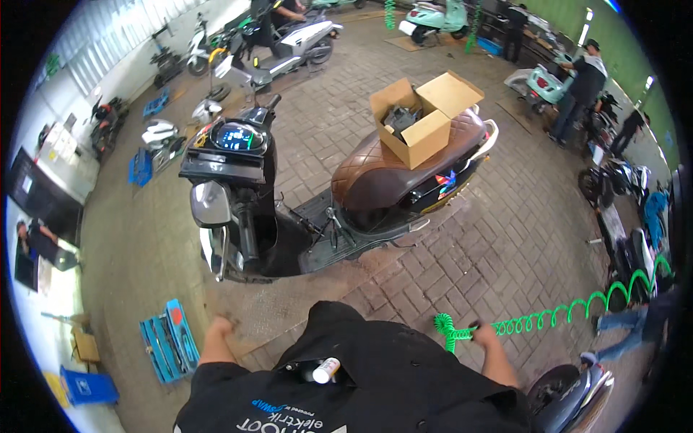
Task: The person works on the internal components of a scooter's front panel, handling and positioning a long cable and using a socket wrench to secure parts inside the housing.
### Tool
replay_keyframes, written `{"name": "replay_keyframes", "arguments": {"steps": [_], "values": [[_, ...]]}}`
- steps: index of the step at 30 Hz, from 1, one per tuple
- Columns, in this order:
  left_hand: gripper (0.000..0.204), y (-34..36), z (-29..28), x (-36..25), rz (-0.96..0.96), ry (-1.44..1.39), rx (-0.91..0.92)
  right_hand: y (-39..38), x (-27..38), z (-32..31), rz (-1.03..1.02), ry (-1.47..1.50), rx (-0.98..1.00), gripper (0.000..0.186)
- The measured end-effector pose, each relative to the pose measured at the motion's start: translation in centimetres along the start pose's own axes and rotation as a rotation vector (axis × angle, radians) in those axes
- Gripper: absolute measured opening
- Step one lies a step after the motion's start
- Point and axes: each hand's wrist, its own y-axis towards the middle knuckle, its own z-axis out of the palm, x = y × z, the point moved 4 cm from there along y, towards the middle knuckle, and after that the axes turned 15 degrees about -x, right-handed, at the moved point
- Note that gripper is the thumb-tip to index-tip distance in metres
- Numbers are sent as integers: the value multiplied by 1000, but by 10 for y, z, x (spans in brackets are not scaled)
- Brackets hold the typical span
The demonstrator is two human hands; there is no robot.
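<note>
A black scooter [268,216] with a brown quilted seat [361,177] stands in front of me, its round display [236,136] lit. On the seat rests an open cardboard box [422,144] with dark parts [401,119] inside. My left hand [225,325] hangs low at my side, near a blue toolbox; its fingers are too small and blurred to read. My right hand [486,334] is closed beside a green coiled hose [520,325]. A small dark thing shows at its fingertips, but I cannot make out what it is.
The opened blue toolbox [170,343] lies on the paved floor at left, near a blue bin [88,386]. The green hose stretches off to the right. Another scooter [577,397] stands at lower right. Further scooters and several people surround the workshop.
</note>
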Motion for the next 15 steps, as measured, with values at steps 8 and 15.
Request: {"name": "replay_keyframes", "arguments": {"steps": [8,15], "values": [[71,-122,39,-170,334,-202,333,216,118,-57,-335,185,-108,46],[72,-28,-72,-254,269,-391,-22,181,285,13,-742,-139,351,44]]}}
